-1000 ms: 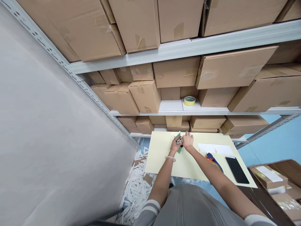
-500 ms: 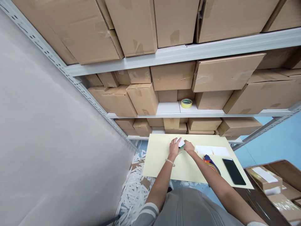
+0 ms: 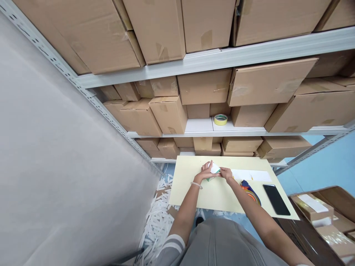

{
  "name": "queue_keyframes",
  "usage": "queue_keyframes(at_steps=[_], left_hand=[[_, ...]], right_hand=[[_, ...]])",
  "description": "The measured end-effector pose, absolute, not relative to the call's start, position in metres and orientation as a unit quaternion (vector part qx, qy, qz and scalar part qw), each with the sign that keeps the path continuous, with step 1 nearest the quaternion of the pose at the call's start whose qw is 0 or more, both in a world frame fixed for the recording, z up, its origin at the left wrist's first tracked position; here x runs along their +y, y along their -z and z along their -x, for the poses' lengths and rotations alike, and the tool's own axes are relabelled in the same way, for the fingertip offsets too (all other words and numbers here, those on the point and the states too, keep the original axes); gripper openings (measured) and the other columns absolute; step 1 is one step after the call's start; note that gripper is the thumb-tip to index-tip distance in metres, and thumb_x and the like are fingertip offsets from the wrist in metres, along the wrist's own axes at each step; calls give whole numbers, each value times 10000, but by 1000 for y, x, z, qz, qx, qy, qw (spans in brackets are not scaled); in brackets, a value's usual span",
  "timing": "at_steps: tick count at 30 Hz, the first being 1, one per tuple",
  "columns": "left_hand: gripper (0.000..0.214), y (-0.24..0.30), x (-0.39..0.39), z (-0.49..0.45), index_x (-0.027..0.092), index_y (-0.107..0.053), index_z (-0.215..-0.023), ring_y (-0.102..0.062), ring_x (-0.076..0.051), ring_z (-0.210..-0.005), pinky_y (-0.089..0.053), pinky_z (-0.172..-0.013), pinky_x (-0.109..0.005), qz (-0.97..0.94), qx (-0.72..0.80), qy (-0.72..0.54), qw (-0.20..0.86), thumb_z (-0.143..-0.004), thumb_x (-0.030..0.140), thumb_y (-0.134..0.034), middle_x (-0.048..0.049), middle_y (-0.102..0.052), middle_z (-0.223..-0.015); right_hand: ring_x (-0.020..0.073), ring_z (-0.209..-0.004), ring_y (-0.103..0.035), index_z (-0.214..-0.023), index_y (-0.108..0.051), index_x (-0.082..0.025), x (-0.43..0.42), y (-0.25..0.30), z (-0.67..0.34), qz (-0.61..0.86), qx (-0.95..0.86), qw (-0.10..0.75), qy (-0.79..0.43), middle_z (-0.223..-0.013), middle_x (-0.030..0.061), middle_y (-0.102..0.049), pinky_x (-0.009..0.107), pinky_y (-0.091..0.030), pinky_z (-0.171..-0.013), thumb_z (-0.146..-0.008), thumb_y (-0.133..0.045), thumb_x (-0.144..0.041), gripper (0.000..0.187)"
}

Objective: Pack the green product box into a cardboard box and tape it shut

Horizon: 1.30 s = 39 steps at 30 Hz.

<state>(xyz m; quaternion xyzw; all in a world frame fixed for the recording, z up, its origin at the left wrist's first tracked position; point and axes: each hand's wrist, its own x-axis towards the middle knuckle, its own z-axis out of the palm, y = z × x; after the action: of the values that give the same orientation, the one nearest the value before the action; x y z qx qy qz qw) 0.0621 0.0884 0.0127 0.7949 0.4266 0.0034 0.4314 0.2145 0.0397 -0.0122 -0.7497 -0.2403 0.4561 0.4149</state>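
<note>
Between my hands is a small white box with green edges, held just above the pale yellow tabletop. My left hand is closed around its left side and underside, a light bracelet on that wrist. At the box's right corner, the fingers of my right hand pinch the edge; the fingertips are partly hidden. White label sheets lie just right of my right hand. Nearer to me, beside my right forearm, sits a blue and orange tape dispenser.
A black phone lies at the table's right. Behind stands a metal rack packed with cardboard boxes, with a yellow tape roll on one shelf. White paper strips cover the floor at left; an open carton holds parcels at right.
My left hand has turned, its palm now more under the box. The box has tilted, showing more white on top. My right hand has shifted slightly right, to the box's corner.
</note>
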Motion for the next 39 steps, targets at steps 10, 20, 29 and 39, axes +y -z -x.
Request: queue_keyframes(at_steps=[10,20,29,39], left_hand=[[564,-1,68,-62,357,-341,-1534,-358,-303,-1355,-332,-1141,-469,-836,450,-114,292,-983,433,-430,-93,-309,-1534],[567,-14,71,-65,439,-217,-1555,-230,-338,-1467,-148,-1184,-628,-825,477,-30,302,-996,516,-267,-41,-193,-1636],[549,-11,72,-71,431,-218,-1555,-245,-340,-1454,-181,-1165,-651,-815,498,-25,297,-1008,451,-262,-47,-192,-1630],[593,-9,71,-65,372,-232,-1567,-396,-341,-1341,-364,-1103,-504,-839,479,-29,256,-999,499,-344,-101,-237,-1585]], right_hand=[[184,-631,-750,-899,-764,-131,49,16,-212,739,-175,443,-476,-743,56,-770,230,-632,-596,-758,-749,-193,154],[205,-789,-768,-953,-729,-108,42,10,-217,734,-162,407,-519,-996,127,-776,206,-610,-604,-820,-717,-277,215],[247,-909,-750,-1110,-699,-85,32,6,-217,714,-195,389,-549,-1274,203,-672,251,-614,-599,-818,-696,-572,568],[235,-825,-759,-1108,-703,-101,33,3,-214,717,-197,381,-550,-1265,189,-675,234,-602,-530,-752,-769,-572,594]])
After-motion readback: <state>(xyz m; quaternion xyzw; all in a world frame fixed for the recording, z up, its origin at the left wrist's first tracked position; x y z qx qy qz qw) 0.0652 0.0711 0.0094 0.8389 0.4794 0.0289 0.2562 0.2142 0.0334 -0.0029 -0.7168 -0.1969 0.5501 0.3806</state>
